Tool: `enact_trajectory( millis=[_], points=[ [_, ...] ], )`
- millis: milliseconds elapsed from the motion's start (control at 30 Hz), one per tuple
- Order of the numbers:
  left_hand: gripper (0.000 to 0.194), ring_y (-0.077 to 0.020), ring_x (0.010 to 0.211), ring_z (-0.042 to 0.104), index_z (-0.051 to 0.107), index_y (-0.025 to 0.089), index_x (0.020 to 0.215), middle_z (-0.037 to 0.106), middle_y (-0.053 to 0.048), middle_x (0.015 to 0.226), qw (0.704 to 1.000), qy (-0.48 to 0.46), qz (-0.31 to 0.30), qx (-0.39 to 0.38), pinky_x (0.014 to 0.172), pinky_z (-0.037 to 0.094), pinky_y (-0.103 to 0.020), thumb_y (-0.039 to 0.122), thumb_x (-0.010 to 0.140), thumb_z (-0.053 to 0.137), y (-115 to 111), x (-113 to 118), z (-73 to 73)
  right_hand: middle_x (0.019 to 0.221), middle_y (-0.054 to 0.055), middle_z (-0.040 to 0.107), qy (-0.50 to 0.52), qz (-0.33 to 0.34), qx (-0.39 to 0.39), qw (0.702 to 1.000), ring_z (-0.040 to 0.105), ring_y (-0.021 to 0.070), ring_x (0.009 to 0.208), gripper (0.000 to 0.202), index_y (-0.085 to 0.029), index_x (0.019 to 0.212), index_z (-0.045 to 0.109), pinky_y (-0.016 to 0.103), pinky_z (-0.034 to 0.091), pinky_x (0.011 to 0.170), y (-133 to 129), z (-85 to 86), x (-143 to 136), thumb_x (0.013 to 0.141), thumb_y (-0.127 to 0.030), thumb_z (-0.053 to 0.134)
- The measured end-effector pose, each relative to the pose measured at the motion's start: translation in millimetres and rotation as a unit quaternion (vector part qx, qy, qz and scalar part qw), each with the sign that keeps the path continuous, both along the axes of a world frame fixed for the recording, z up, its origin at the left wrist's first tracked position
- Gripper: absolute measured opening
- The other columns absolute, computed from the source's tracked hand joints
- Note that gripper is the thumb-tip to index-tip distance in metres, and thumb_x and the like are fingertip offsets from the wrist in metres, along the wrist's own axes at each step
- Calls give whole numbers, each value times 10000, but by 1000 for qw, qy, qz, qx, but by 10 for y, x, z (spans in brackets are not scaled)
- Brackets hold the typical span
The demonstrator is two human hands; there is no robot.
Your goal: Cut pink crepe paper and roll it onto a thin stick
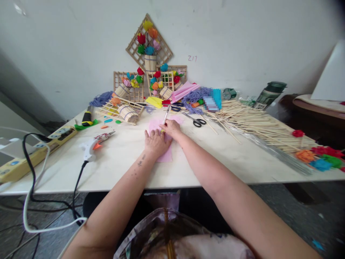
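A sheet of pink paper (165, 157) lies on the table under both of my hands. My left hand (157, 143) rests on it with the fingers stretched out and lying flat. In my right hand (171, 128) is a slim white pen (166, 114), held upright and slightly tilted, its lower end hidden by the fingers. A small yellow piece (162, 131) shows between the two hands; its shape is mostly covered. Beyond the pen lie yellow paper (154, 101) and black-handled scissors (198, 122).
A glue gun (91, 146) and a power strip (58, 141) with cables occupy the left. Bamboo sticks (258, 124) spread across the right, near coloured paper flowers (320, 164). Lattice panels with flower baskets (150, 63) stand against the wall. A dark bottle (269, 95) leans at the back right.
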State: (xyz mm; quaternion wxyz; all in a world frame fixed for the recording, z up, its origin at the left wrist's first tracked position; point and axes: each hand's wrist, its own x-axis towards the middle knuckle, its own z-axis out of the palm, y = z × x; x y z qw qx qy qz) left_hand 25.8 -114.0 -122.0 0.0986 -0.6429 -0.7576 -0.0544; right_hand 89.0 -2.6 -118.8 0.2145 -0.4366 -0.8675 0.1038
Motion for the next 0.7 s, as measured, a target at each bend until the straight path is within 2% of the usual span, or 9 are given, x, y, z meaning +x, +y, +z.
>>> enact_trajectory(
  millis=[700],
  points=[
    [628,-314,1190,379,437,180,1280,485,-144,1261,1000,-10,7,-12,1014,121,-572,566,830,228,-4,2,40,913,83,681,18,2,-10,1000,605,166,846,350,-168,948,649,222,410,703,25,18,20,820,-433,460]
  ],
)
